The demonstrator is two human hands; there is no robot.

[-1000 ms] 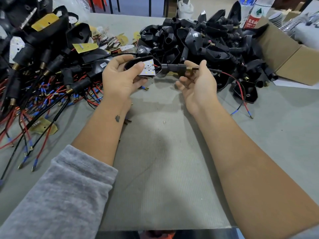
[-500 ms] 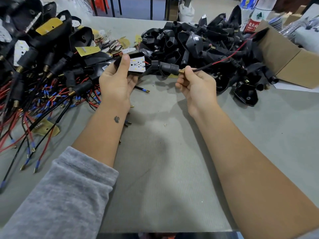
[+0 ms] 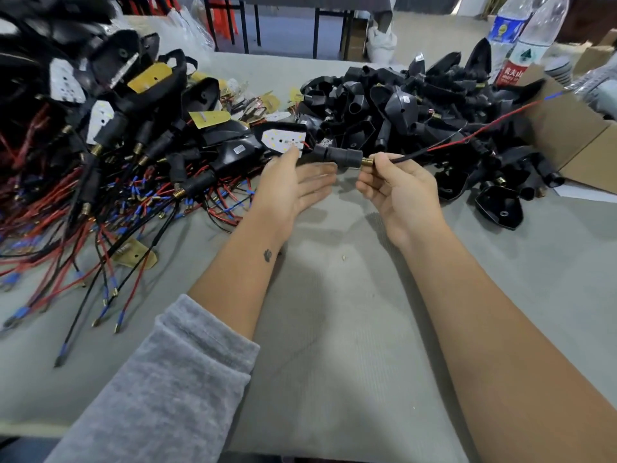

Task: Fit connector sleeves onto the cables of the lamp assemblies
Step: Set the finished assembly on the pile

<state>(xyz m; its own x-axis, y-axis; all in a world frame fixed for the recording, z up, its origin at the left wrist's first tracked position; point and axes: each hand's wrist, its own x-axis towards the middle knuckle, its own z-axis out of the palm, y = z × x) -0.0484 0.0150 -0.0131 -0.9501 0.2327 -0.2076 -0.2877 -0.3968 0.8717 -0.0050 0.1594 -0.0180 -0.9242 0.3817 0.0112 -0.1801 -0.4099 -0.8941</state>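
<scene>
A lamp assembly with a white LED board hangs in the air above the table's middle. On its stem sits a black connector sleeve with a brass threaded end. My right hand pinches the brass end and the cable. The red and black cable runs up to the right over the box. Under the lamp head lies my left hand, its fingers straight and its thumb touching the LED board.
Finished lamps with red and black wires are heaped on the left. A pile of empty black housings and sleeves lies at the back right. A cardboard box and water bottles stand far right. The grey mat covers the table.
My left hand has let go of the lamp head and opened under it. The assembly has shifted right, and the cable is drawn out farther to the right.
</scene>
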